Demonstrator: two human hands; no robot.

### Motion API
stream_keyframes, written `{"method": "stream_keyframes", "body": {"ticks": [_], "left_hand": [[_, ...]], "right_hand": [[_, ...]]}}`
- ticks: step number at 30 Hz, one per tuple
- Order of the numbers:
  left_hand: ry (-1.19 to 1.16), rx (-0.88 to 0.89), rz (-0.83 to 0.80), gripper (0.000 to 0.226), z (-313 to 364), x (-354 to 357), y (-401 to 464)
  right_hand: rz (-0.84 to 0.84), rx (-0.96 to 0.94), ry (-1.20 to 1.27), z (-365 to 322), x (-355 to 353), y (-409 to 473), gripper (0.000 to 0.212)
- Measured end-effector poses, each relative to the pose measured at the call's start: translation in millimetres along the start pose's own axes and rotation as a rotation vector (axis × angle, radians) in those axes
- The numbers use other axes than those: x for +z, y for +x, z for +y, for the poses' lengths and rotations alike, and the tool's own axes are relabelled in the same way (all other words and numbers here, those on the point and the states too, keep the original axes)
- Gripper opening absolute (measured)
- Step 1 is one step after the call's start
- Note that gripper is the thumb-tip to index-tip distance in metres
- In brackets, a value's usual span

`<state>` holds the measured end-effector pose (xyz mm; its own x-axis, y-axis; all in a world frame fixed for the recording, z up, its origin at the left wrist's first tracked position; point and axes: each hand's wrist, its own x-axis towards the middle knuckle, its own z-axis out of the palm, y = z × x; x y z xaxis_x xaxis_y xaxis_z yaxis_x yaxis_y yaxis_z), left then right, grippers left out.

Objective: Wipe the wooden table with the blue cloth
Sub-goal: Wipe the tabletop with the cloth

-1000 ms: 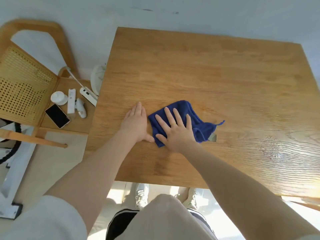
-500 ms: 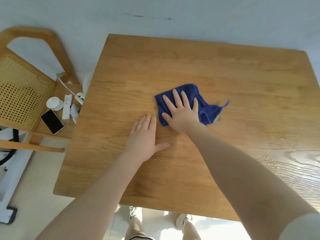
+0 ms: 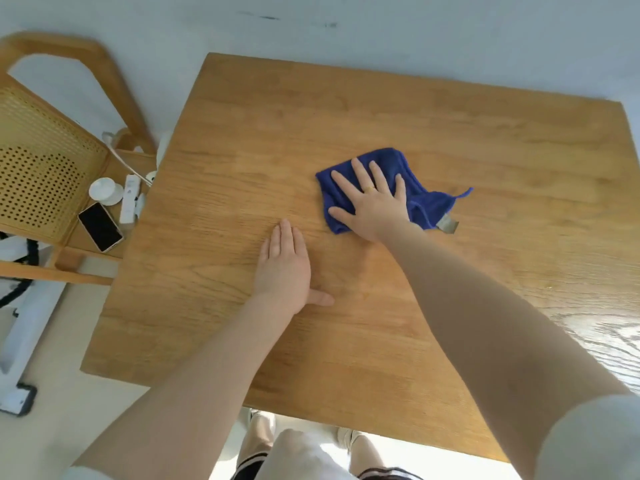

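Note:
The blue cloth (image 3: 427,204) lies crumpled near the middle of the wooden table (image 3: 450,112), with a grey label sticking out at its right corner. My right hand (image 3: 372,206) presses flat on the cloth's left part, fingers spread and pointing away from me. It hides much of the cloth. My left hand (image 3: 285,268) rests palm down on the bare wood, nearer to me and left of the cloth, not touching it.
A wooden chair with a cane back (image 3: 45,161) stands at the table's left edge. Its seat holds a black phone (image 3: 100,226), a white round lid (image 3: 104,190) and a white remote (image 3: 130,199). A white wall runs behind the table.
My right hand has slid the cloth away from me and to the right, from beside my left hand toward the table's middle. My left hand has stayed flat on the wood.

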<state>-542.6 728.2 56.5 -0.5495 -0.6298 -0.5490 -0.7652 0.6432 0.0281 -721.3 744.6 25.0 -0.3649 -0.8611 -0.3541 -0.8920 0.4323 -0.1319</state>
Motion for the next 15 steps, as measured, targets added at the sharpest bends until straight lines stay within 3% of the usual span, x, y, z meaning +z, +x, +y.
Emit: {"method": "stream_keyframes", "body": {"ticks": [7,12,15], "left_hand": [[-0.05,-0.019,-0.01,0.133,0.7,0.6,-4.6],[-0.065,-0.054,-0.036,0.13,6.7,-6.4,-3.9],[-0.081,-0.066,-0.033,0.13,7.5,-8.0,-5.2]], "right_hand": [[0.003,-0.012,0.061,8.8,4.3,-27.0,0.056],[-0.039,-0.109,-0.058,-1.1,29.3,-98.9,0.062],[-0.039,-0.177,-0.08,7.2,27.4,-98.0,0.062]]}}
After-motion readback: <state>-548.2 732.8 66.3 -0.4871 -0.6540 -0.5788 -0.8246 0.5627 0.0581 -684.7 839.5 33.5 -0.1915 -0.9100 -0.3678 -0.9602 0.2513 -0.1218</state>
